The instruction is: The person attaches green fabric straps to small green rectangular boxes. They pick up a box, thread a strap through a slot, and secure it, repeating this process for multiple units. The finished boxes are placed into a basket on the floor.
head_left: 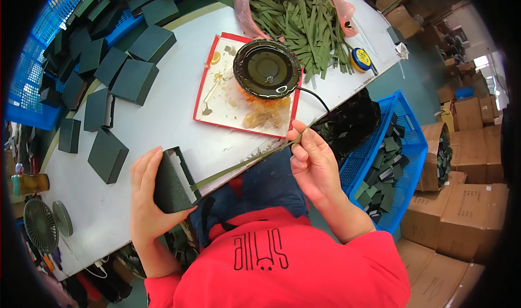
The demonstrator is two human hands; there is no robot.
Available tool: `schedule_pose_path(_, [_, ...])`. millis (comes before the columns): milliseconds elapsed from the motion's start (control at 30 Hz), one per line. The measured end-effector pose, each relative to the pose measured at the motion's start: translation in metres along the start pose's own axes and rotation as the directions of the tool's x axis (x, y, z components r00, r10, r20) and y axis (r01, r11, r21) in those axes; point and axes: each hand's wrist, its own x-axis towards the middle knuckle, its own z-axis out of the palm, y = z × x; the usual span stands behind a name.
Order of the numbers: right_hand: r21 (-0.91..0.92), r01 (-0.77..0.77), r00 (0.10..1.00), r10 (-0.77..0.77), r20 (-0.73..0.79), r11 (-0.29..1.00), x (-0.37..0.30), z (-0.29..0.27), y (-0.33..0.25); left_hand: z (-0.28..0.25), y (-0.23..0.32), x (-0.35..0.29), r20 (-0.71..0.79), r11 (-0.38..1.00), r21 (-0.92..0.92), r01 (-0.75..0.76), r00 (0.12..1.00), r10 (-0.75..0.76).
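Note:
My left hand [145,199] is wrapped round a dark green box [172,184], holding it tilted at the table's near edge. A flat green ribbon [239,169] runs from the box's open side across to my right hand [315,161]. Thumb and fingers of that hand pinch the ribbon's far end, so it is stretched nearly straight. Beyond the ribbon, a round black pot [267,69] with glossy liquid in it stands on a red-rimmed white tray [203,85]. Amber stains and drips cover the tray.
Several green boxes [135,81] crowd the table's left. A pink bag [242,6] of green ribbons [301,20] lies at the back, beside a blue-and-yellow tin [361,60]. Right of the table stands a blue crate [415,145] of small green pieces. A fan [40,226] sits left; cartons [472,210] are stacked right.

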Motion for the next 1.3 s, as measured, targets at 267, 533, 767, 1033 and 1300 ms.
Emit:
schedule_pose_path(267, [-0.076,0.068,0.998,-0.068,0.008,0.995,0.011,0.0,-0.004,0.005,0.006,0.006,0.027,0.999,-0.015,-0.037,0.999,0.038])
schedule_pose_path(533, [-0.642,0.132,0.991,-0.118,0.065,0.755,0.047,0.009,-0.028,0.019,0.021,0.021,0.084,0.992,-0.064,-0.11,0.99,0.115])
schedule_pose_path(767, [-0.691,0.091,0.996,-0.08,0.048,0.717,0.061,0.013,-0.031,0.024,0.026,0.028,0.1,0.985,-0.059,-0.161,0.981,0.166])
schedule_pose_path(1033, [-0.64,0.067,0.997,-0.073,0.017,0.765,0.066,0.016,-0.03,0.025,0.027,0.027,0.11,0.985,-0.051,-0.164,0.98,0.169])
schedule_pose_path(1300, [-0.586,0.041,0.998,-0.061,-0.015,0.809,0.065,0.011,-0.033,0.024,0.026,0.028,0.123,0.986,-0.051,-0.159,0.979,0.164])
